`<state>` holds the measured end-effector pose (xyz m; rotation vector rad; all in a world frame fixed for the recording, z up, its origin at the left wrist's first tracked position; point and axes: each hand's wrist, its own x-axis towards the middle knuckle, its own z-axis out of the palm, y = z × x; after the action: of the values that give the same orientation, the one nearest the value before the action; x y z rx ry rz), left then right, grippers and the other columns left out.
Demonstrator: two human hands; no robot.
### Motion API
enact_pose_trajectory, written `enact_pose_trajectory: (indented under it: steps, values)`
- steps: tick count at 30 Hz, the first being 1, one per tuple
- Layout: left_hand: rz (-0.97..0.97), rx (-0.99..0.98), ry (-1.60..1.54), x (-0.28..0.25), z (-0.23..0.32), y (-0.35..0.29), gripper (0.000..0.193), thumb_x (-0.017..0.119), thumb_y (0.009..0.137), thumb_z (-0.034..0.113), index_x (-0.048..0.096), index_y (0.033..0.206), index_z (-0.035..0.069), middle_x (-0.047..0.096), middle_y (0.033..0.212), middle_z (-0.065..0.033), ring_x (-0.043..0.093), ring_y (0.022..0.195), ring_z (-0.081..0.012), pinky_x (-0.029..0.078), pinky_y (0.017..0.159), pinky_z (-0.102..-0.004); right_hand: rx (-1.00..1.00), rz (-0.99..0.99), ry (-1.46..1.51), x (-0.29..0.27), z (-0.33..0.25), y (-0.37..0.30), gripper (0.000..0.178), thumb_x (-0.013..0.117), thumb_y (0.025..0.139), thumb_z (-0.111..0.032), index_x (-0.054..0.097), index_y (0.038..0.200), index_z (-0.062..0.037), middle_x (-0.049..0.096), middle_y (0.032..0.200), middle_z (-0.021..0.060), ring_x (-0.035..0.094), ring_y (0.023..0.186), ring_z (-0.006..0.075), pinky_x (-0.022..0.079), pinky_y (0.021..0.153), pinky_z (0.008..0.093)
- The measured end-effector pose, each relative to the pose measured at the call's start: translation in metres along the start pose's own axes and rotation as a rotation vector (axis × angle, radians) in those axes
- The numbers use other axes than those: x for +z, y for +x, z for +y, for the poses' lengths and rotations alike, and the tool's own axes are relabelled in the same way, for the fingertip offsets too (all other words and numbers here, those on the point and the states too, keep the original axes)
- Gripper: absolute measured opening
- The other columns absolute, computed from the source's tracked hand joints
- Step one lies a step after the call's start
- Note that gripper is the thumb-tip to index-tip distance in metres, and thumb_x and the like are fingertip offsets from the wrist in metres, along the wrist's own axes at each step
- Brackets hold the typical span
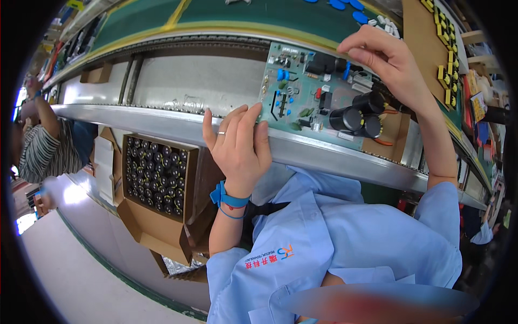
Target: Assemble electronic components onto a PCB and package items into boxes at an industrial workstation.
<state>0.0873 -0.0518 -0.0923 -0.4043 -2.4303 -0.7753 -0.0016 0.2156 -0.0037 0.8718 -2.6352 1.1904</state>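
Observation:
A green circuit board full of parts lies across the metal rails in front of me. Big black cylindrical capacitors stand on its right part, among smaller blue, red and green components. At the board's left edge, my left hand has its fingers stretched out, index finger and thumb against the edge; a blue strap circles the wrist. Over the far right part of the board, my right hand is closed in a pinch, thumb and index finger together. Whatever may be between those fingertips is hidden.
An open carton of black cylindrical capacitors stands at left, below the rail. Blue discs and white pieces lie on the green bench beyond. Yellow-and-black parts sit on cardboard at right. Orange-handled pliers lie beside the board. Another person is at far left.

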Motion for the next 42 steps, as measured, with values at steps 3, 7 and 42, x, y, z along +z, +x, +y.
enact_pose_trajectory:
  steps: [3,7,42]
  values:
    - [0.019,-0.006,-0.002,0.000,-0.003,-0.006,0.020,0.061,0.086,0.014,0.066,0.104,0.007,0.067,0.088,-0.0052,0.066,0.091,-0.0212,0.021,0.113,-0.0460,-0.017,-0.155,0.031,0.016,-0.027,0.001,0.014,0.064,0.086,-0.009,0.062,0.098,-0.0035,0.057,0.080,0.0035,0.051,0.069,0.0101,0.042,0.062,0.0249]
    - [0.017,0.022,-0.015,0.000,-0.004,-0.008,0.019,0.062,0.084,0.014,0.067,0.101,0.009,0.067,0.089,-0.0032,0.066,0.092,-0.0208,0.020,0.113,-0.0467,0.235,-0.278,-0.006,0.033,-0.049,0.001,0.017,0.073,0.078,-0.014,0.067,0.091,-0.0049,0.057,0.073,0.0052,0.055,0.063,0.0172,0.043,0.056,0.0289]
    - [0.086,-0.003,-0.077,0.006,-0.009,-0.013,0.015,0.063,0.083,0.020,0.071,0.094,0.012,0.069,0.089,-0.0018,0.066,0.092,-0.0185,0.022,0.113,-0.0472,-0.165,-0.357,-0.593,0.074,-0.066,0.002,0.017,0.077,0.067,-0.016,0.066,0.078,-0.0088,0.056,0.068,0.0021,0.060,0.060,0.0206,0.044,0.046,0.0336]
